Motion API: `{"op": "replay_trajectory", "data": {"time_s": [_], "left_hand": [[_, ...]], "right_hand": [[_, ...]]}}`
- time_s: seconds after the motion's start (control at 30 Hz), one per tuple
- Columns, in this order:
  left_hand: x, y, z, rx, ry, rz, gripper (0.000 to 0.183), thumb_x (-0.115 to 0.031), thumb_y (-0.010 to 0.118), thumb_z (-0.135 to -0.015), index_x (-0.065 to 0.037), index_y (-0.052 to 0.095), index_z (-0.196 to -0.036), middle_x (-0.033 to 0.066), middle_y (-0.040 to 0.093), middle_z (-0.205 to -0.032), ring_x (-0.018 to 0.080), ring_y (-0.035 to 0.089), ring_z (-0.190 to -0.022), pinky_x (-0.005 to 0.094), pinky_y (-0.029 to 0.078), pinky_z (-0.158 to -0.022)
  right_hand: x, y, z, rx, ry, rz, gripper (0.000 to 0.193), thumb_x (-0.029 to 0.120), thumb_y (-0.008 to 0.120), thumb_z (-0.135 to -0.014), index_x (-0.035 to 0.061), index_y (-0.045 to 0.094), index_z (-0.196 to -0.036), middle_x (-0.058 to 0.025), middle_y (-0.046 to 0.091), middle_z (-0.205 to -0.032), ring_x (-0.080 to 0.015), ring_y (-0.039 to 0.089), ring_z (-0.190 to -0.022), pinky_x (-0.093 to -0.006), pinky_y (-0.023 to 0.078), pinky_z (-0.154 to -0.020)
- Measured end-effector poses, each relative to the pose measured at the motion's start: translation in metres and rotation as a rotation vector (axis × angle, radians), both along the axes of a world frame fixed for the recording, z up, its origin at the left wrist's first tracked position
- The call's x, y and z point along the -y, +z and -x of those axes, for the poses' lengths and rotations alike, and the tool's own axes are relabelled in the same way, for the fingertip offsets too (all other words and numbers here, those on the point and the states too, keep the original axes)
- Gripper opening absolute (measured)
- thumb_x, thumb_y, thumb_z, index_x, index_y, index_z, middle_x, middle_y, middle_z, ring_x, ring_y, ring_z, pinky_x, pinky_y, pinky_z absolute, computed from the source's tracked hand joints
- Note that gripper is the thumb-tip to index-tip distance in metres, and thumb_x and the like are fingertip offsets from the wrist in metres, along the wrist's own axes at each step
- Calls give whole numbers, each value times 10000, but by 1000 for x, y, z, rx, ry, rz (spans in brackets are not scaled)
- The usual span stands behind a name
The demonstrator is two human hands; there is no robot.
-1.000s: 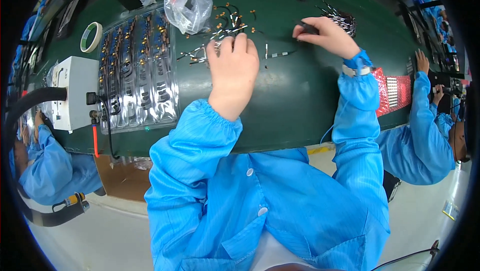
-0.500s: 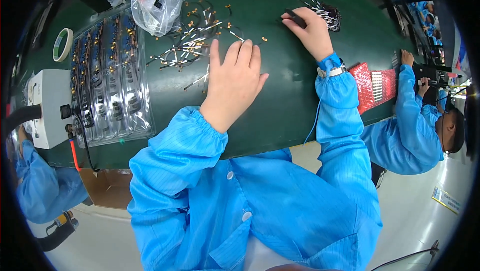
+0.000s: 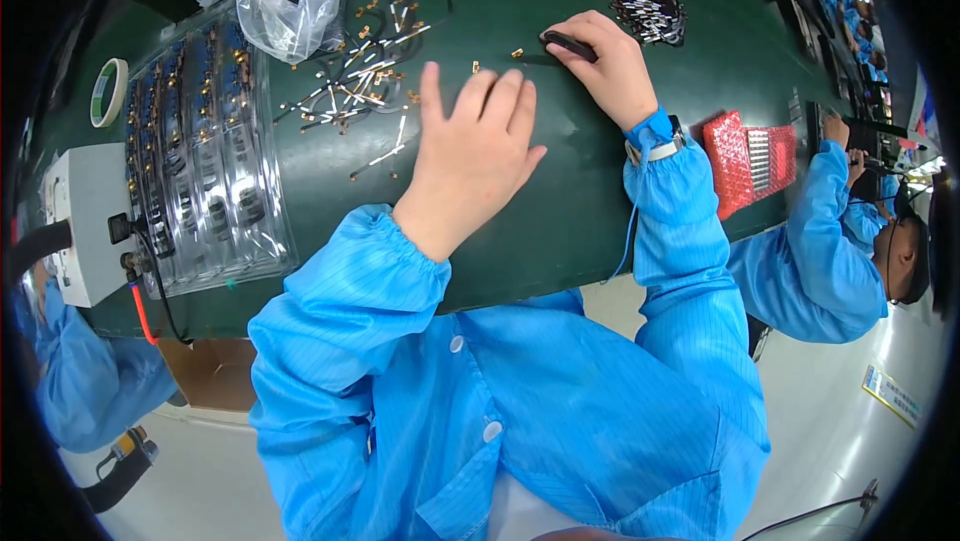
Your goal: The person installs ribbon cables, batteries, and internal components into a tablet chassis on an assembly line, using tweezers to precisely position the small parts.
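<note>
My left hand is open, palm down over the green table, with its fingers spread. Just past its fingertips lies a small gold-coloured piece, and another gold piece sits between my two hands. Left of that hand spreads a loose pile of thin black-and-white cables with gold ends. Whether anything lies beneath the palm is hidden. Between thumb and fingers, my right hand grips a slim black tool whose tip points left; its exact kind cannot be made out.
Clear plastic trays of parts, a white box with cables and a tape roll stand left. A clear bag lies behind. A cable bundle and red bubble-wrap packs are right. Co-workers sit either side.
The whole view has shifted slightly. My left hand is farther right of the cable pile, and a gold piece now shows by its fingertips. My right hand has come slightly left with the black tool.
</note>
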State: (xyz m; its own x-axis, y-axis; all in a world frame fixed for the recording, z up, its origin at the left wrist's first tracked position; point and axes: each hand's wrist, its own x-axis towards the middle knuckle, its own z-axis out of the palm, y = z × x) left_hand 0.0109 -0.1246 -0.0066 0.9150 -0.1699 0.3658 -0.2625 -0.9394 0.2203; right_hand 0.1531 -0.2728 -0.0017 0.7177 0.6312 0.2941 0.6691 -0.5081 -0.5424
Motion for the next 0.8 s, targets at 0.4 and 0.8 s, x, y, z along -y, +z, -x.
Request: {"op": "replay_trajectory", "data": {"time_s": [0.4,0.8], "left_hand": [[-8,0,-4,30,54,-29,449,-352,644,-761,-94,593,-1126,-2,538,-1183,191,457,-1164,666,206,-969],[-1,-2,-9,21,80,5,474,-332,676,-734,-210,559,-1177,-6,463,-1296,228,391,-1236,668,213,-952]], "right_hand": [[-2,3,-2,27,-38,-1,145,75,665,-773,25,668,-910,-90,619,-859,-221,615,-790,-290,484,-702],[-9,-4,-12,11,-129,24,168,161,642,-801,49,651,-926,-135,608,-852,-298,605,-803,-351,475,-699]]}}
